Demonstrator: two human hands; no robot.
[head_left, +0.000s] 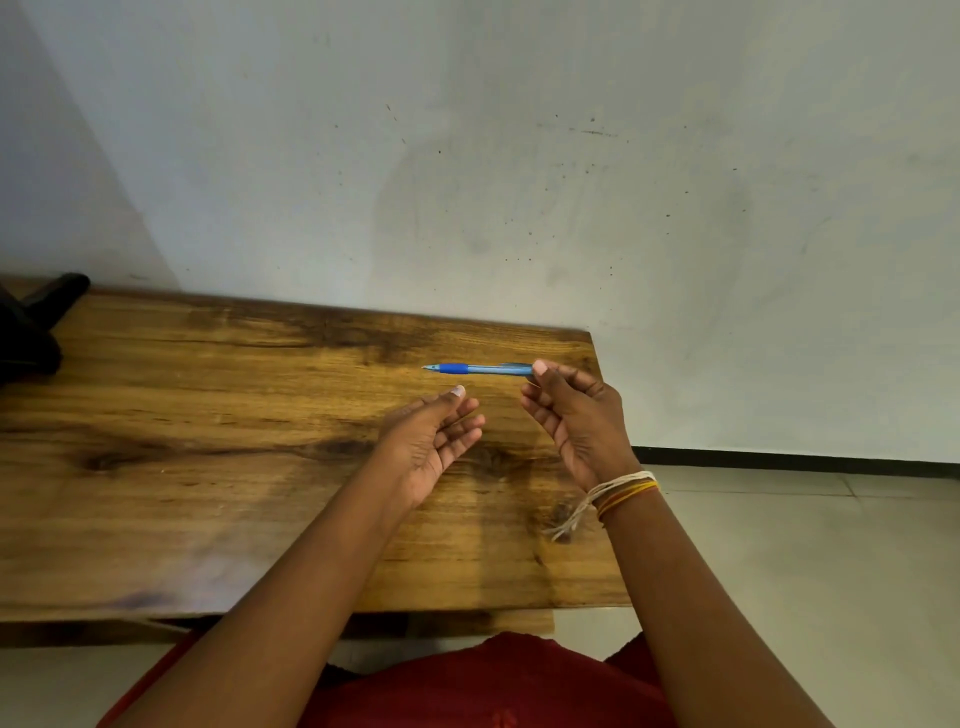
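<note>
A blue pen (475, 369) with a darker blue rubber grip is held level above the wooden table (208, 441), tip pointing left. My right hand (574, 415) pinches the pen's back end between thumb and fingers. My left hand (436, 441) hovers just below and left of the pen, palm turned up, fingers relaxed and holding nothing. It does not touch the pen.
A black object (31, 327) lies at the table's far left edge. The table's right edge is just beyond my right hand, with tiled floor (779, 545) past it. A grey wall (467, 156) stands right behind the table.
</note>
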